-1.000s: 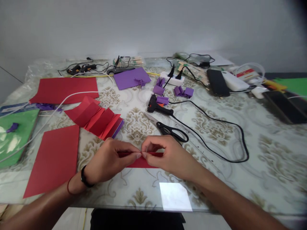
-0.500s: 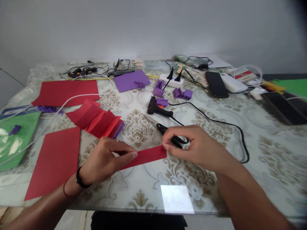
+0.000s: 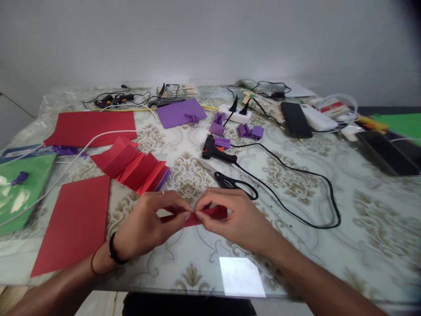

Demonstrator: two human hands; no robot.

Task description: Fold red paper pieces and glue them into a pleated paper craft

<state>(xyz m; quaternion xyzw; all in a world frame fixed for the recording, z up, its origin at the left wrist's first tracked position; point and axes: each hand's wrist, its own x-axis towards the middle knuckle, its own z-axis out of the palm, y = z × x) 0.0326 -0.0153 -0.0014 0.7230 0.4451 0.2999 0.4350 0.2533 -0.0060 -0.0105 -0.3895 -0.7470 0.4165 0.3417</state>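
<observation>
A narrow red paper strip (image 3: 217, 212) is pinched between my two hands, above the table near its front. My left hand (image 3: 158, 219) grips it with thumb and forefinger, a dark band round the wrist. Right beside those fingertips, my right hand (image 3: 230, 217) pinches the strip too, and its right end shows inside the curl of my fingers. Black-handled scissors (image 3: 230, 179) lie just beyond my right hand, blades toward the upper left. Behind them rests a black glue gun (image 3: 217, 150). Folded red paper pieces (image 3: 131, 164) lie beyond my left hand.
Red sheets (image 3: 74, 224) lie at the left, near a green packet (image 3: 24, 188). Purple paper bows (image 3: 250, 131) sit by a white power strip (image 3: 234, 113). The glue gun's black cable (image 3: 329, 184) loops across the right. Phones (image 3: 296, 119) lie at the back right.
My right hand has moved left along the strip until its fingertips meet those of my left hand. The scissors' handles now show uncovered.
</observation>
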